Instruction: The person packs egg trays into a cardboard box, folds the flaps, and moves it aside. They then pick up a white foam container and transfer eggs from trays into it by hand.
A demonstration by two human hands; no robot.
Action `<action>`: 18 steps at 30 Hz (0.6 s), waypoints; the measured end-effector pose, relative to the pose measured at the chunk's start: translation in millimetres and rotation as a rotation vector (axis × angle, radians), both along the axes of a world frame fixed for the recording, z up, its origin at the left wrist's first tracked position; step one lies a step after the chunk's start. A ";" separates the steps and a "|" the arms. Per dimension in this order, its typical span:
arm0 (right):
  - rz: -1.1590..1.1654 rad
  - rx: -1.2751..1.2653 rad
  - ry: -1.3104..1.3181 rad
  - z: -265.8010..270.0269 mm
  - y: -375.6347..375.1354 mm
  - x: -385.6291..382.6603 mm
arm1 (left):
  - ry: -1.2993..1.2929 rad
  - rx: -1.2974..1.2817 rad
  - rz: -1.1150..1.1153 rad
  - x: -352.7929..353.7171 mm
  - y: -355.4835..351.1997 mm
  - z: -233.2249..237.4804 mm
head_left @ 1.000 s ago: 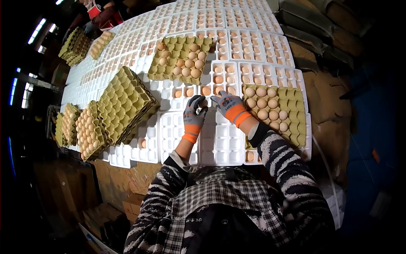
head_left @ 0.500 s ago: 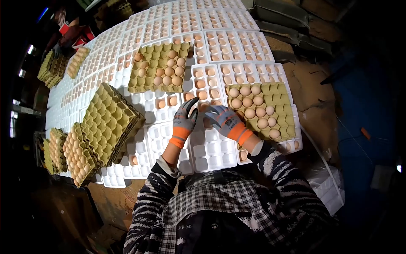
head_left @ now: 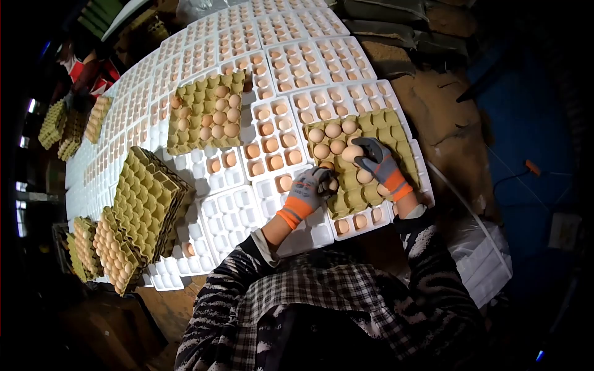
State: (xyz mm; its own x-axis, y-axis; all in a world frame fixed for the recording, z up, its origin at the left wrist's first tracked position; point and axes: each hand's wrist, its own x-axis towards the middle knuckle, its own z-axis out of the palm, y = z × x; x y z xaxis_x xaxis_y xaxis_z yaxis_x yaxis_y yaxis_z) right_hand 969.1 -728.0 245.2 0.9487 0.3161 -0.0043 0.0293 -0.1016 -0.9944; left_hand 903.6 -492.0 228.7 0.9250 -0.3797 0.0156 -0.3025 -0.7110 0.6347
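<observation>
Both my hands wear grey gloves with orange cuffs and work over a yellow-green pulp egg tray point(head_left: 405, 143) at the right. My right hand point(head_left: 380, 166) closes its fingers on a brown egg point(head_left: 352, 153) above this tray. At the tray's left edge, my left hand point(head_left: 309, 188) is curled around another egg point(head_left: 333, 184), partly covered by the fingers. More eggs sit in the tray's back left cups, and a few lie under my right hand. Left of my hands is a white moulded tray point(head_left: 265, 188), whose near left pocket holds one egg point(head_left: 284, 182).
White trays of eggs point(head_left: 294, 65) spread across the table. A second pulp tray point(head_left: 198, 102), partly filled, rests on them. Stacked pulp trays point(head_left: 151, 201) and a tilted tray of eggs point(head_left: 114, 247) stand left. Sacks point(head_left: 387, 31) lie behind. A person in red point(head_left: 93, 74) is far left.
Both hands have moved right, from above the white tray to the pulp tray, and now grip eggs. The camera view has shifted, so the table appears further left.
</observation>
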 end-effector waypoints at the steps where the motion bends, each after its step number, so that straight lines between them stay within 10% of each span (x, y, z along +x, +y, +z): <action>1: -0.061 0.160 0.132 4.1 -2.9 2.9 | 0.160 -0.353 0.095 0.7 5.5 -1.9; 3: -0.012 0.078 0.080 9.1 6.5 15.7 | 0.322 -0.912 0.280 1.8 15.3 -21.4; 6: 0.227 -1.148 -0.452 15.7 41.7 27.2 | 0.702 -1.714 0.286 1.2 31.3 -3.4; 8: 0.241 -1.228 -0.499 -1.9 53.1 34.8 | 0.443 -1.019 0.277 12.3 29.8 -10.9; 9: 0.245 -1.315 -0.550 -10.0 55.4 39.6 | 0.653 -1.158 0.259 14.8 32.2 -9.7; 11: 0.281 -1.223 -0.497 8.4 35.2 44.3 | 0.140 -0.120 0.195 21.3 9.2 -6.3; 13: 0.169 -0.361 -0.151 3.7 6.9 55.4 | 0.110 0.170 0.230 21.1 -8.1 0.1; 17: 0.171 -0.050 -0.061 15.6 -2.9 82.0 | 0.126 -0.232 0.371 20.1 -0.8 -14.0; 18: 0.172 -0.048 -0.064 28.0 5.8 86.5 | 0.351 -0.820 0.522 21.4 3.2 -54.2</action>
State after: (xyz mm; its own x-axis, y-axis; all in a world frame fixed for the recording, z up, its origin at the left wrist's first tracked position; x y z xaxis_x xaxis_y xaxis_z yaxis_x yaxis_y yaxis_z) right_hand 1055.7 -722.2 273.2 0.8793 0.4749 0.0352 0.1131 -0.1365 -0.9842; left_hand 925.1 -488.8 174.5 0.9740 0.0755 -0.2138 0.2151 -0.0099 0.9765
